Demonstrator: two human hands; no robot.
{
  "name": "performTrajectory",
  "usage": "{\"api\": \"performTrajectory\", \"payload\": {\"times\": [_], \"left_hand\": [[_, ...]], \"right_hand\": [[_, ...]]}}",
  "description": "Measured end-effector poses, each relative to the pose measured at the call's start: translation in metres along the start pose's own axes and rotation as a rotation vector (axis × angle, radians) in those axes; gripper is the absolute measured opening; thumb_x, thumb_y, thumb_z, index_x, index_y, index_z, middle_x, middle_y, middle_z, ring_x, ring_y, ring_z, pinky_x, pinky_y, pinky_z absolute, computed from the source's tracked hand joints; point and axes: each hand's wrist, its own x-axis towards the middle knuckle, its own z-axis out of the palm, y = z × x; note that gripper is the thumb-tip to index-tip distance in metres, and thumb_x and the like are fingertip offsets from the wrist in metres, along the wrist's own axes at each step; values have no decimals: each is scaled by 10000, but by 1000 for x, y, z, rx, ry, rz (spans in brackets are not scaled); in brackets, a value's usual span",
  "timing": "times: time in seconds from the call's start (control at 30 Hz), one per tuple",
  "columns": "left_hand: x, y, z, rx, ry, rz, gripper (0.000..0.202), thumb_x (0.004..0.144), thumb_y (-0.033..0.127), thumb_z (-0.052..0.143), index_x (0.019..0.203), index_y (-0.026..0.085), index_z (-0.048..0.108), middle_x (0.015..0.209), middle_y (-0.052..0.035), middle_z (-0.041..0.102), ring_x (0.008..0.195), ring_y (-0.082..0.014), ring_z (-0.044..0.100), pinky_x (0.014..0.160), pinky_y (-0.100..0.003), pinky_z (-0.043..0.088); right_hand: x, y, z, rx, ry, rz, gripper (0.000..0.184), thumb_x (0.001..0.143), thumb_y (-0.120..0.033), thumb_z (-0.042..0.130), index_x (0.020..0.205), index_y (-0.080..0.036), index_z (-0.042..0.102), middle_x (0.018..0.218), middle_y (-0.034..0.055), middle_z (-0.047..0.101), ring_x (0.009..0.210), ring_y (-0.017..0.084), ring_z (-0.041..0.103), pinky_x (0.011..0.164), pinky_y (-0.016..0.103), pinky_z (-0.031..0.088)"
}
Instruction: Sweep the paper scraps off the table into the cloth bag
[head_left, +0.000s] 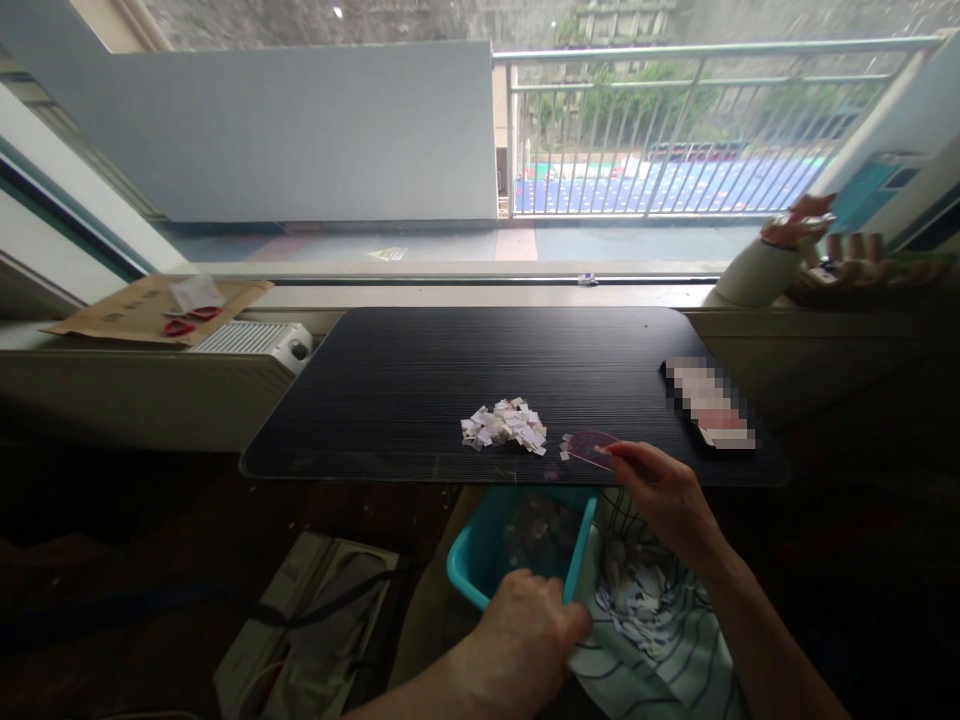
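My right hand pinches a thin, see-through pinkish oval piece by its edge, just above the front of the black table. A couple of small white paper bits lie by the oval's left end. Left of it, a heap of small cut paper pieces rests on the tabletop. Below the table edge, my left hand is closed on the near rim of a turquoise plastic basket. Inside the basket are clear or greyish pieces, too dim to make out.
A striped cloth with many paper strips lies right of the basket. A blurred-out phone-like slab is at the table's right. On the sill are red-handled scissors on a brown envelope and a white container.
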Motion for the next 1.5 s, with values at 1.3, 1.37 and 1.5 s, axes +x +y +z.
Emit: {"api": "performTrajectory", "payload": {"times": [1.3, 1.37, 1.5], "left_hand": [[-2, -3, 1, -2, 10, -55, 43, 768, 242, 589, 793, 209, 599, 762, -25, 621, 717, -218, 613, 633, -278, 445], [-2, -3, 1, -7, 17, -62, 43, 767, 243, 592, 791, 207, 599, 766, -25, 623, 722, -218, 613, 638, -278, 443], [-2, -4, 0, -21, 8, -60, 52, 774, 253, 593, 796, 207, 600, 769, -29, 627, 711, -222, 608, 626, -284, 440]], "right_hand": [[-3, -11, 4, 60, -203, -78, 216, 850, -349, 523, 869, -195, 674, 811, 43, 678, 733, 164, 615, 660, 249, 504], [-2, -11, 5, 71, -159, -69, 230, 856, -353, 511, 875, -190, 672, 818, 47, 674, 743, 167, 616, 656, 251, 499], [1, -13, 7, 65, -213, -98, 219, 858, -343, 511, 870, -195, 671, 816, 38, 670, 729, 159, 611, 654, 248, 485]]}}
